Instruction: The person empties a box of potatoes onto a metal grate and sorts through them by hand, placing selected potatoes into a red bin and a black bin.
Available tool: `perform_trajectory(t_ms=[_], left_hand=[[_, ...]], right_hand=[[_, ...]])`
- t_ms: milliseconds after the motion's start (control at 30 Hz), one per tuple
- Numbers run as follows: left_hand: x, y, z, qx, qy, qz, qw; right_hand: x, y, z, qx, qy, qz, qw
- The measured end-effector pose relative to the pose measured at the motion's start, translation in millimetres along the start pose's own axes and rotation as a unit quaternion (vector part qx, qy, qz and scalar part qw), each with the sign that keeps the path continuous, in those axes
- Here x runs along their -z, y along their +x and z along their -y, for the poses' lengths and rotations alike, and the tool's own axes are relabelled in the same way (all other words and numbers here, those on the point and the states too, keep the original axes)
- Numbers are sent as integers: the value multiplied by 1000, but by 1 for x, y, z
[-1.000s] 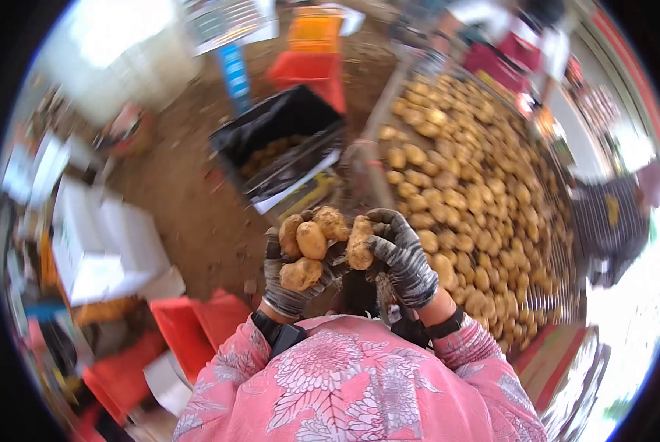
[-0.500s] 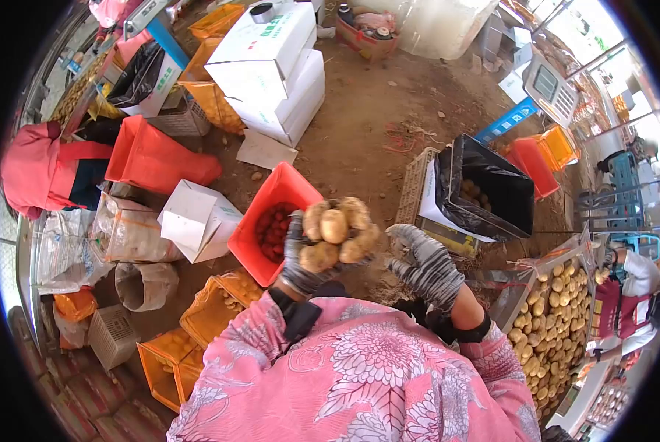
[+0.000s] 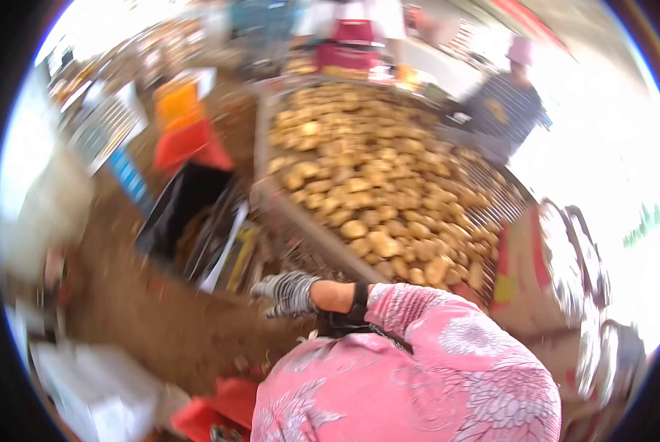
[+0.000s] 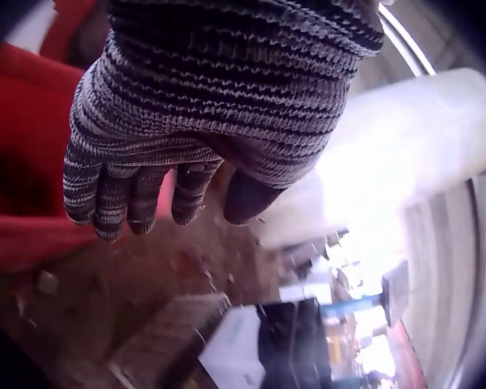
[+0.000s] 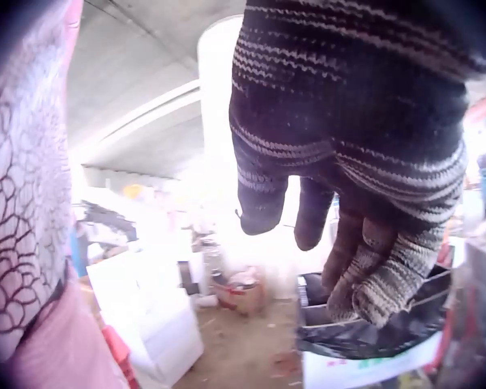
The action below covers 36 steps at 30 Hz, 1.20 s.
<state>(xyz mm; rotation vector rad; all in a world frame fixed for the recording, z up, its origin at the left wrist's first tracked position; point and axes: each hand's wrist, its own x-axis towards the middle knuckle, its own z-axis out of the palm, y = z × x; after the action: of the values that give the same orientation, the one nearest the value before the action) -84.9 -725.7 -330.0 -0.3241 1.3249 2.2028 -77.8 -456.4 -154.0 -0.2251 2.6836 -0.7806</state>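
Both hands wear grey-and-black striped knit gloves and hold nothing. In the left wrist view my left hand [image 4: 174, 212] hangs with its fingers loosely curled above a red crate [image 4: 24, 162] and the dirt floor. My right hand [image 5: 316, 235] also hangs loose, in front of a black-lined box [image 5: 364, 336]. The blurred head view shows one gloved hand [image 3: 289, 293], seemingly the right, reaching left from a pink floral sleeve, just in front of the metal sorting table [image 3: 311, 228] piled with potatoes [image 3: 374, 184]. The left hand is hidden in that view.
A black-lined crate [image 3: 179, 210] stands left of the table, with orange and red crates [image 3: 186, 125] behind it. White boxes [image 5: 150, 312] stand on the dirt floor. Two people [image 3: 510, 110] stand at the table's far side. A red crate [image 3: 223, 409] lies by my body.
My left hand held several potatoes half a second ago and now holds none. My head has swung back from the boxes and crates toward the potato table.
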Motion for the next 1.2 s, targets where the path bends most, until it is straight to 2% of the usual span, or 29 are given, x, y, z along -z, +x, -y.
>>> perform_trajectory(t_ms=[33,67,133,167,200,233,267,300,333,400,467,500,533,567,600,667,733,800,833,867,933,1000,1067,1133,1200], left_hand=[[13,21,-7,-3,66,26,997],[45,42,-12,-14,130,37,991],[129,76,-28,-44,247,39,967],[172,91,-35,-62,300,37,951],[155,99,-43,-82,352,32,932],[137,110,-50,-103,403,29,909],[8,72,-85,-108,414,41,903],[-75,54,-103,-168,371,37,913],[-107,71,-102,-170,382,55,907],[-163,108,-91,-44,369,189,909],[-232,93,-69,-67,393,255,881],[-250,98,-58,-52,423,303,852],[-275,89,-51,-35,430,349,832],[-292,86,-42,-34,439,379,814],[-306,86,-33,-31,448,409,794],[-327,89,-20,-1,446,423,789],[-343,96,-14,28,442,434,785],[-357,107,-10,15,455,463,761],[-363,112,-8,26,456,457,763],[-368,117,-7,32,456,458,763],[-377,130,-4,29,460,468,754],[-383,142,1,38,453,463,761],[-384,151,7,59,457,451,765],[-392,151,8,63,467,450,758],[-399,152,12,112,471,446,753]], right_hand=[[16,-21,-15,-34,4,-37,999],[28,-42,-29,-65,31,-53,996],[43,-82,-58,-103,65,-96,988],[39,-99,-88,-115,69,-153,979],[54,-127,-95,-161,18,-186,969],[64,-149,-112,-246,-15,-169,954],[57,-176,-139,-261,-86,-247,929],[68,-200,-141,-347,-87,-248,900],[59,-223,-164,-379,-143,-280,870],[45,-265,-192,-472,-111,-248,839],[35,-290,-193,-529,-79,-132,834],[22,-299,-196,-532,-72,-135,833],[8,-305,-199,-490,-84,-193,846],[-3,-309,-204,-446,-94,-250,854],[1,-312,-203,-450,-86,-251,853],[30,-321,-193,-436,3,-166,884],[55,-329,-199,-425,6,-148,893],[79,-333,-214,-421,120,-127,890],[81,-336,-229,-395,102,-195,892],[88,-334,-246,-427,82,-193,879],[108,-327,-267,-447,113,-288,839],[119,-309,-304,-477,6,-299,826],[137,-281,-327,-485,-9,-291,825],[147,-255,-344,-534,-68,-254,804],[145,-239,-359,-535,-90,-233,807]])
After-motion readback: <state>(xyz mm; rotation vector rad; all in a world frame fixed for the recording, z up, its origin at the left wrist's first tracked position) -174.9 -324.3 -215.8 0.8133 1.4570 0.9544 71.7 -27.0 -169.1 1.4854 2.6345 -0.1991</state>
